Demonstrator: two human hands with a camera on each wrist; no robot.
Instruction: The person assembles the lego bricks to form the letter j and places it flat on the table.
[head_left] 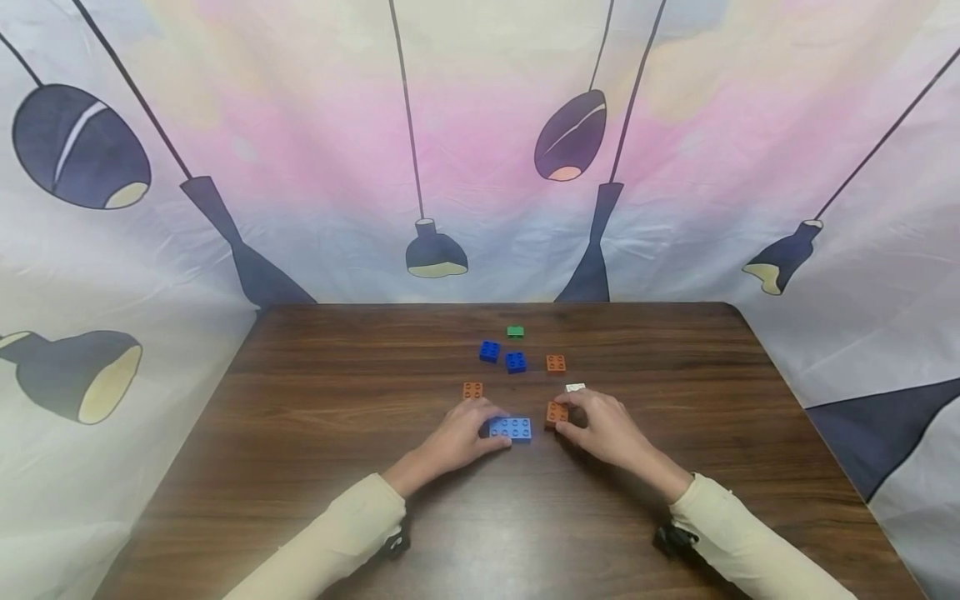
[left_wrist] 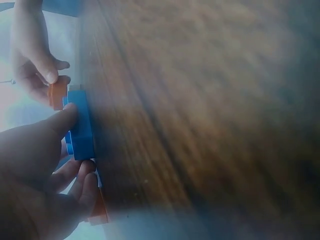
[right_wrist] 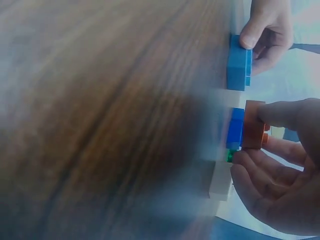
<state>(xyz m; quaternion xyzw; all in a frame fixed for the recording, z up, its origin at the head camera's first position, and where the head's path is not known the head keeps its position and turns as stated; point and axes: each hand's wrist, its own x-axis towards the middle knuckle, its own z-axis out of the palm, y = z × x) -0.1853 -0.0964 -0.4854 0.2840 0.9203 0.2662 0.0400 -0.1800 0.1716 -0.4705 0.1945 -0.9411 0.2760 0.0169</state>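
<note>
My left hand (head_left: 461,435) pinches a light blue building brick (head_left: 512,429), the longer kind with two rows of studs, between thumb and fingers. It appears to stand on the table. Thumb and fingers of my right hand (head_left: 606,425) grip a square orange brick (head_left: 557,413), studs up; the right wrist view shows this orange brick (right_wrist: 253,124) held slightly above the tabletop. A small gap separates the two held bricks. Just beyond the right fingers lies a white brick (head_left: 575,387), partly hidden. Another orange brick (head_left: 472,390) lies beyond the left knuckles.
Farther back on the wooden table (head_left: 337,400) are two dark blue bricks (head_left: 489,351), a third orange brick (head_left: 555,363) and a green brick (head_left: 515,332). A fabric backdrop (head_left: 495,150) printed with lamps surrounds the table's back and sides.
</note>
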